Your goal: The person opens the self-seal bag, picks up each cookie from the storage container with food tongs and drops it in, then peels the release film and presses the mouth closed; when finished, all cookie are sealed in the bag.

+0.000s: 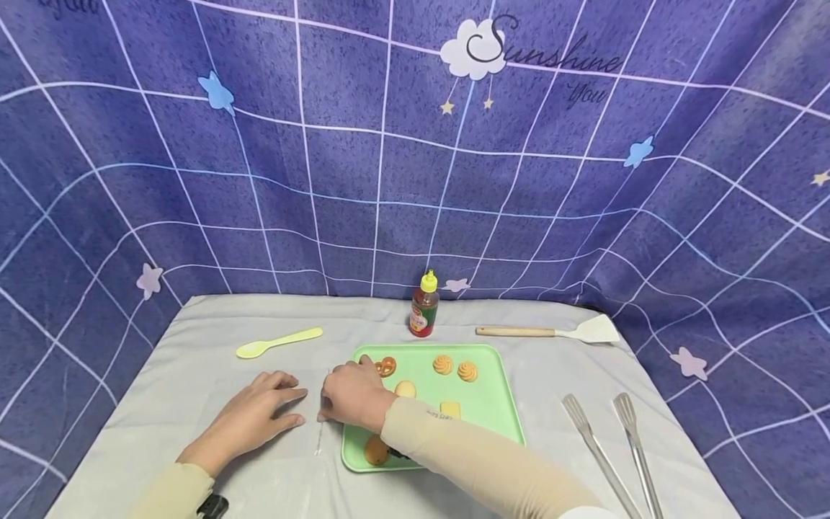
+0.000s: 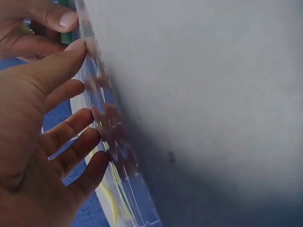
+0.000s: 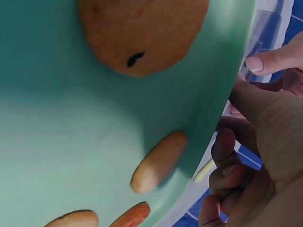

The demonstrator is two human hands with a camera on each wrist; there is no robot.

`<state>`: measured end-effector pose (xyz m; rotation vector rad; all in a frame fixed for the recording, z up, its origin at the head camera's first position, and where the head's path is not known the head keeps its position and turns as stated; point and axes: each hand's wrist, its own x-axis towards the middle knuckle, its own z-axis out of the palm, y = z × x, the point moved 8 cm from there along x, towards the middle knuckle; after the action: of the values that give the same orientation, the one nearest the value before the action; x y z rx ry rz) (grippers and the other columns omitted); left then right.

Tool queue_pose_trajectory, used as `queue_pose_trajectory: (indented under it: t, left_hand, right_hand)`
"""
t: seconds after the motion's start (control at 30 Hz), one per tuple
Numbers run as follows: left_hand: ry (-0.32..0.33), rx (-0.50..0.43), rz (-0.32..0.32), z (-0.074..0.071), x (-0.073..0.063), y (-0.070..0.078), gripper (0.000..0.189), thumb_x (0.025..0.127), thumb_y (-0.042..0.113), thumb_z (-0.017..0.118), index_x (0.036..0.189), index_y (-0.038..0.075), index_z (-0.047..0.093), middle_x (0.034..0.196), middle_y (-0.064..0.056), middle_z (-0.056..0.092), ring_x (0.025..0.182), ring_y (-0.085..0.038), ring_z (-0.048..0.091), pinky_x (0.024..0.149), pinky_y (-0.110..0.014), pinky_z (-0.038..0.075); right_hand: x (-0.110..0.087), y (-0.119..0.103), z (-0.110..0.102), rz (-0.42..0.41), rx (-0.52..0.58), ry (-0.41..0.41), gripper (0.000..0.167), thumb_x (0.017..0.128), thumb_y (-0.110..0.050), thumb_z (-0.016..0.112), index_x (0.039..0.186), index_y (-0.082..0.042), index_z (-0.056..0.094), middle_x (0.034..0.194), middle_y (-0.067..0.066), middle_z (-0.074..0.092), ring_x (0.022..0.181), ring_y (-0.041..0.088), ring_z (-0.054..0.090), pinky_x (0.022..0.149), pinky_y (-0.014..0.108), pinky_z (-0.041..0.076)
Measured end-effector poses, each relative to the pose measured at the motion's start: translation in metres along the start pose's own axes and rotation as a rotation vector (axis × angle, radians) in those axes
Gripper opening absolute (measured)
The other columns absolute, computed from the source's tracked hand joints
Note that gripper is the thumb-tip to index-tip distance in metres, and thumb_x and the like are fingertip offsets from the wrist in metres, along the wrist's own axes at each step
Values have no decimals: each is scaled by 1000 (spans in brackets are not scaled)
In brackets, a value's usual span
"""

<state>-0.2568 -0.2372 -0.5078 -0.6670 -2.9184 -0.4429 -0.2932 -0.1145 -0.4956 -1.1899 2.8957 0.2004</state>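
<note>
A clear plastic bag [image 2: 113, 127] lies flat on the grey cloth, left of the green tray [image 1: 493, 375]. My left hand [image 1: 256, 411] hovers low over the bag; in the left wrist view its loosely spread fingertips touch the plastic. My right hand [image 1: 355, 393] reaches across the tray to its left rim, thumb and forefinger together at the bag's edge, other fingers curled. They seem to pinch the plastic, though the contact is partly hidden. On the tray are a pretzel [image 1: 387, 366], swirl cookies [image 1: 443, 364], a pale round cookie [image 1: 405, 389], a yellow square [image 1: 450, 409] and a brown cookie [image 1: 376, 450].
Behind the tray stands a sauce bottle [image 1: 423, 313] with a yellow cap. A spatula [image 1: 551, 331] lies at the back right, metal tongs [image 1: 609, 447] at the front right. At the back left is a yellow-green spoon [image 1: 279, 342]. A blue curtain [image 1: 344, 180] hangs behind.
</note>
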Motion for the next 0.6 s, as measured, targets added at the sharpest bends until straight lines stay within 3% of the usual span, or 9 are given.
queue_pose_trajectory:
  t: [0.3,0.6]
  left_hand:
    - [73,-23,0,-4,6,-3,29,80,32,87,107,23,82,99,11,55,88,-13,48,73,-36,47]
    - [156,-30,10,-11,6,-4,14,84,25,86,97,24,82,94,12,57,88,-14,50,72,-38,48]
  right_hand:
    - [1,4,1,-20,-28,-9,30,82,-71,66,92,-45,78,77,-16,62,72,10,57,76,36,43]
    - [3,3,3,-2,-63,-16,31,77,-73,68,91,-47,78,81,-12,57,75,11,55,76,33,42]
